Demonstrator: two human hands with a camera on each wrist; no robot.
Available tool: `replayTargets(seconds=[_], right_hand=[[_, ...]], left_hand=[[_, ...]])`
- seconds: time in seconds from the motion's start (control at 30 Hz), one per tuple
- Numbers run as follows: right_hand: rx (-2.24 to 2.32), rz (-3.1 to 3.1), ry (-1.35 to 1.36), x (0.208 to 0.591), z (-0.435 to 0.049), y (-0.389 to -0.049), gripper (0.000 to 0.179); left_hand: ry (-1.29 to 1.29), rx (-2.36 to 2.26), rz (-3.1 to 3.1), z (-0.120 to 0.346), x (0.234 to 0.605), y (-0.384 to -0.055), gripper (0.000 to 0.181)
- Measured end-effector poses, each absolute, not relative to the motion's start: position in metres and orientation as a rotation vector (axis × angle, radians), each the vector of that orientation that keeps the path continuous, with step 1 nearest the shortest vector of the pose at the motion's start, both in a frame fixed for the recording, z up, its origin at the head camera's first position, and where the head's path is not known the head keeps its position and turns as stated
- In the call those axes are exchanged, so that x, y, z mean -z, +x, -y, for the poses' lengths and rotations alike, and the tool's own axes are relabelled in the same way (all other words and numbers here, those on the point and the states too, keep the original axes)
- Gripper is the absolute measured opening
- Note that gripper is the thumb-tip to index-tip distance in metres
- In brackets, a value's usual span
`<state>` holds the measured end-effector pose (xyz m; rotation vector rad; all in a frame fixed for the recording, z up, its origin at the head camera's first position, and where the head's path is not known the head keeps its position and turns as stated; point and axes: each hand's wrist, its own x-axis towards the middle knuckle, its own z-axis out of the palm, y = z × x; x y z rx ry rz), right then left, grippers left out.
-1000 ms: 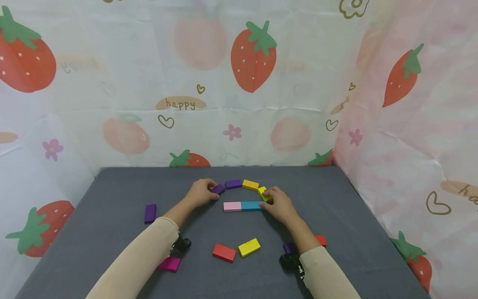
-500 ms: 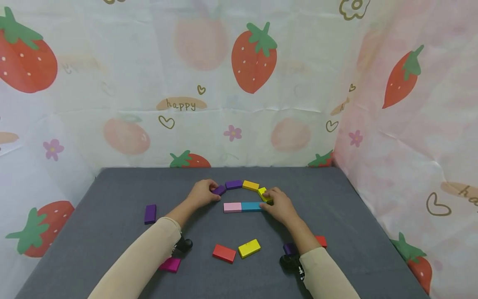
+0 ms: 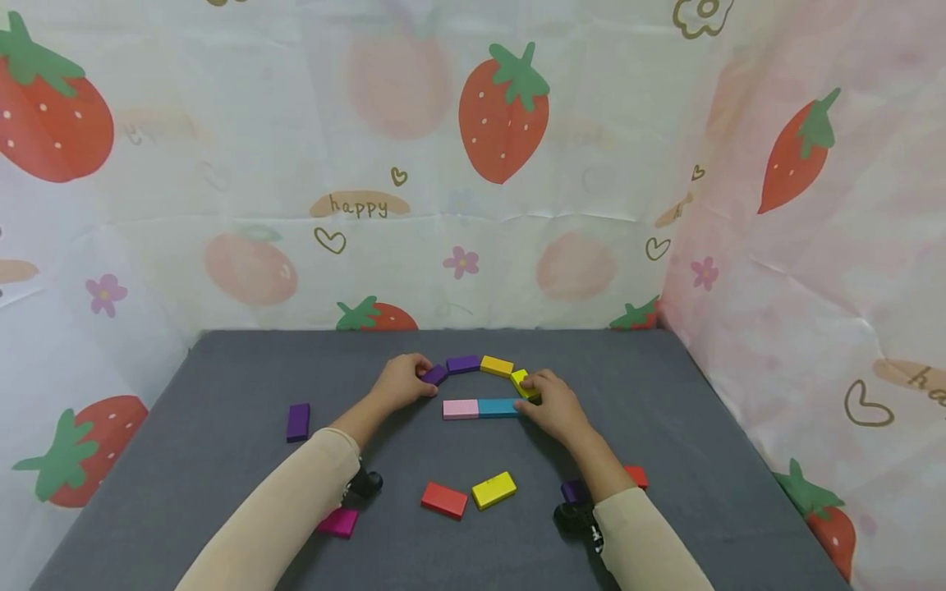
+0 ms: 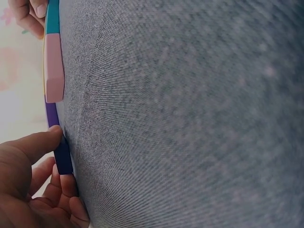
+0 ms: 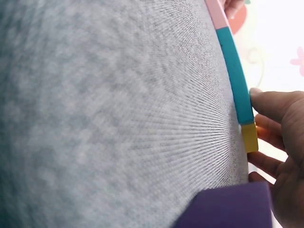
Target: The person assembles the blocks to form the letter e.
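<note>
In left fingers (image 4: 68,184), purple block (image 4: 64,159).

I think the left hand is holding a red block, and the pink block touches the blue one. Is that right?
Not quite: the left hand holds a purple block, not a red one, as the head view shows. The pink block does touch the blue block.

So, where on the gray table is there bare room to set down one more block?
Free: the table between the pink block and the red block, and right of the right hand. Crowded: between that hand and the left hand, where a curved row of blocks lies.
</note>
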<state>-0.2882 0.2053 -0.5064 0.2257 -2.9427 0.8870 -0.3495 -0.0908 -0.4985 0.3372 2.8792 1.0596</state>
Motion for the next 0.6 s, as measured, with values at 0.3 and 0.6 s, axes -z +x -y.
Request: replayTargets(seconds=[0.3,0.6], right_hand=[[-0.885,2.940,0.237,0.5055,-0.2049,-0.2871,0.042],[-0.896,2.929,0.246,0.5079,-0.2057,-0.2876,0.042]], left_hand=[[0.346,-1.050,-2.886,0.0891,0.4969,-0.3498,0.043],[0.341,-1.046,-2.894,0.0875,0.4954,-0.3486,0.044]])
